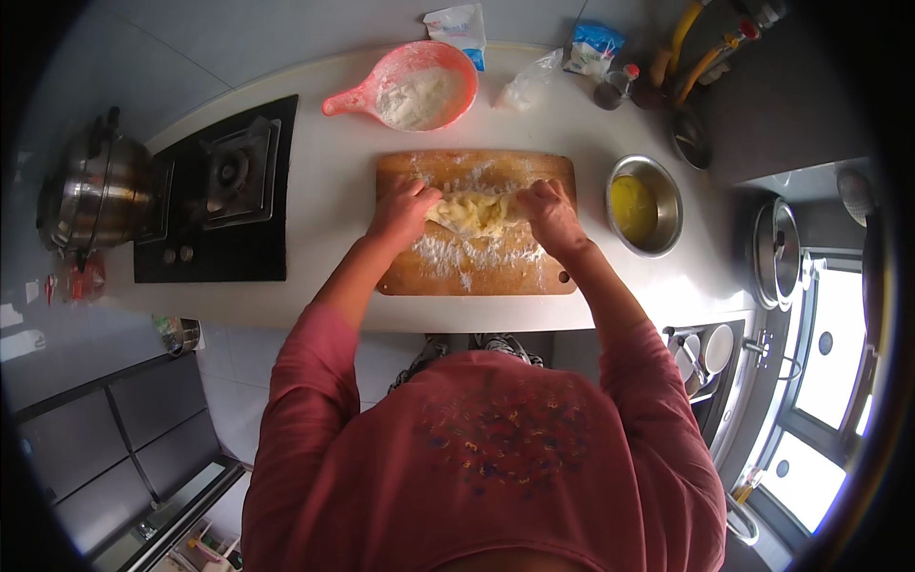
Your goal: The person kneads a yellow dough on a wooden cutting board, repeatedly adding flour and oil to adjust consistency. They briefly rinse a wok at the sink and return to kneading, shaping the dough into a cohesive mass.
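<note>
A lumpy, pale yellow piece of dough (473,213) stretches sideways between my hands, over a wooden cutting board (486,280) dusted with white flour. My left hand (407,211) grips the dough's left end, fingers curled over it. At the right end, my right hand (552,214) holds the dough in the same way. Loose flour (457,254) lies on the board in front of the dough and behind it. The fingertips of both hands are hidden, and I cannot tell whether the dough's middle touches the board.
Behind the board sits a red long-handled scoop (461,107) holding white flour. A steel bowl (668,214) with yellow liquid stands to the right. Bags (595,48) and a glass bottle (612,91) line the back. On the left are a gas hob (236,236) and a steel pot (100,193).
</note>
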`<state>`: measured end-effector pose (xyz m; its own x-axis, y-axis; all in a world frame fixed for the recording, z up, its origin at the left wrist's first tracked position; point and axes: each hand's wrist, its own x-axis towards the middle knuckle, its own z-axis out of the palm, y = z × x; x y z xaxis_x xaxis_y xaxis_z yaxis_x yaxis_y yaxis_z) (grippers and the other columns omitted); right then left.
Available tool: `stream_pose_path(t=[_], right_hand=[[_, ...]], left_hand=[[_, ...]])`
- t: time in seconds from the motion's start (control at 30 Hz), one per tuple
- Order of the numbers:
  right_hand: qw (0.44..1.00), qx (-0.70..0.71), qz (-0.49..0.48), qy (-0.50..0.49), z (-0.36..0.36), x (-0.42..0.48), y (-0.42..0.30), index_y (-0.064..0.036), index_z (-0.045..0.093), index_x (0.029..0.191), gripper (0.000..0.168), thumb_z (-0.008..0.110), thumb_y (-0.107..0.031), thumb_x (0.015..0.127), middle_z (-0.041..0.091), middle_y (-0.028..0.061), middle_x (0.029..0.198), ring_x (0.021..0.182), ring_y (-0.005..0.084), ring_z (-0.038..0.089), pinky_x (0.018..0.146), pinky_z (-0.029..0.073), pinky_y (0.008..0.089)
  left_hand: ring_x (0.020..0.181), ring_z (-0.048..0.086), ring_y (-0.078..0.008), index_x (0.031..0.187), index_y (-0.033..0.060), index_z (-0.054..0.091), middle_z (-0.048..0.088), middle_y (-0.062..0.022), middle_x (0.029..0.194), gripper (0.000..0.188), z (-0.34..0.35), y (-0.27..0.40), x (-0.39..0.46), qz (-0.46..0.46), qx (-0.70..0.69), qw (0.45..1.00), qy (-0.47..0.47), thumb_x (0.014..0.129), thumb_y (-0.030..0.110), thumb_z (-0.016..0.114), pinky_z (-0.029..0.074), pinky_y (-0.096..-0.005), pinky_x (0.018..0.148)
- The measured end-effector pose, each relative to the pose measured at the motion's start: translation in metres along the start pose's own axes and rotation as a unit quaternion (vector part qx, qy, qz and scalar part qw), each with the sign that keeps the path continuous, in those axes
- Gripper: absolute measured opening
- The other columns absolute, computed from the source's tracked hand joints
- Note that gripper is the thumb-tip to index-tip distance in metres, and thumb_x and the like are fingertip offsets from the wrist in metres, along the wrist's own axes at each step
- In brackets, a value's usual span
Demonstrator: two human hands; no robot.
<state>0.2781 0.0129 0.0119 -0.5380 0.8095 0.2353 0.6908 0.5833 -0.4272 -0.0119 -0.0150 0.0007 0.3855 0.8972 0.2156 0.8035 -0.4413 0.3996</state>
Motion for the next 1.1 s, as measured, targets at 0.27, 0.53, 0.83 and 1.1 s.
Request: stream_pose_path(t=[0.27, 0.53, 0.83, 1.1], right_hand=[[0.990, -0.118, -0.026, -0.077, -0.008, -0.044, -0.014, -0.010, 0.039, 0.137, 0.071, 0.070, -0.021, 0.075, 0.037, 0.0151, 0.132, 0.115, 0.0363, 0.040, 0.095, 0.035, 0.0487], [0.996, -0.060, 0.026, -0.058, -0.012, 0.024, -0.050, -0.013, 0.037, 0.140, 0.083, 0.074, -0.043, 0.072, 0.036, 0.0124, 0.140, 0.125, 0.0365, 0.035, 0.105, 0.023, 0.0560], [0.988, -0.151, -0.007, -0.032, 0.046, 0.008, -0.059, -0.016, 0.050, 0.120, 0.049, 0.065, -0.022, 0.074, 0.052, 0.0073, 0.116, 0.112, 0.0306, 0.046, 0.101, 0.029, 0.0543], [0.988, -0.074, 0.038, -0.129, 0.023, 0.030, -0.057, -0.014, 0.052, 0.117, 0.049, 0.073, -0.024, 0.073, 0.054, 0.0101, 0.110, 0.108, 0.0342, 0.047, 0.095, 0.033, 0.0512]], left_hand=[[0.123, 0.030, -0.0411, 0.137, 0.0216, 0.044, 0.042, -0.0111, 0.129, 0.074, -0.001, 0.022, -0.030, -0.027, 0.060, 0.998, -0.011, 0.068, 0.006, 0.065, 0.026, -0.0581, 0.103], [0.132, 0.024, -0.0428, 0.147, 0.0242, 0.025, 0.029, -0.0218, 0.141, 0.092, -0.014, 0.048, 0.016, -0.038, 0.067, 0.996, -0.051, 0.071, 0.036, 0.076, 0.010, -0.0652, 0.107], [0.103, 0.049, -0.0264, 0.114, 0.0145, 0.055, 0.056, -0.0090, 0.107, 0.031, 0.019, 0.045, -0.013, -0.014, 0.195, 0.981, -0.006, 0.084, 0.020, 0.053, 0.031, -0.0535, 0.096], [0.107, 0.045, -0.0317, 0.120, 0.0144, 0.051, 0.053, -0.0107, 0.110, 0.042, 0.008, 0.042, 0.002, -0.092, 0.119, 0.980, -0.132, 0.081, 0.024, 0.063, 0.029, -0.0515, 0.094]])
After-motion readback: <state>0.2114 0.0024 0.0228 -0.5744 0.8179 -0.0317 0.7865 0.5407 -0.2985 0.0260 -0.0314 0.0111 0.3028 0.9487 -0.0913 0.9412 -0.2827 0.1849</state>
